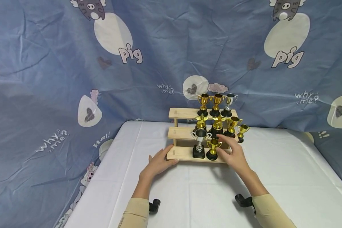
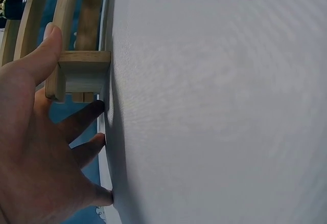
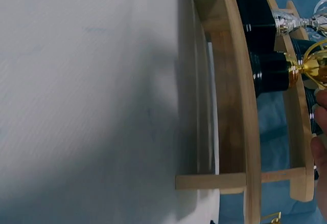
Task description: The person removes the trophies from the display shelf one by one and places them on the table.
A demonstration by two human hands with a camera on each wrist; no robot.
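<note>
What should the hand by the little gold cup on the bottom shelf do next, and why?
Probably ease the right hand slowly away to its right. The gold trophy cup already stands upright on the bottom shelf, close beside the silver trophy cup, and with fingers so near, a quick bump might tip one over.

The head view is looking forward and down at the three-tier wooden shelf [image 1: 182, 133] from farther back; both wrist views are facing it close up and sideways, the left sharing its left end with the head view, the right its right.
</note>
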